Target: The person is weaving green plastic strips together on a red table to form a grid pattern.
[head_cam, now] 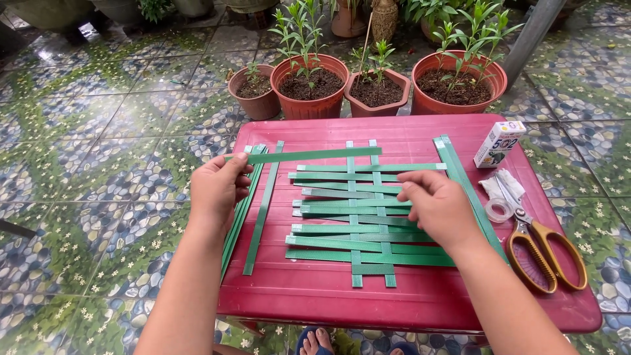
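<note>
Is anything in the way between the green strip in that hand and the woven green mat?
Nothing visible. The left hand holds a loose green strip just above the woven mat's top edge, over the bare red table.

I'm looking down at a dark red plastic table (407,299) standing on a pebble-patterned tiled floor (98,197). Lying on it are green strips woven into a mat (355,227), loose green strips (263,210) at the left and another pair (460,171) at the right. Along the right edge are sitting a small glue box (499,143), a roll of clear tape (499,210), white wrapping (503,185) and orange-handled scissors (542,253).
</note>
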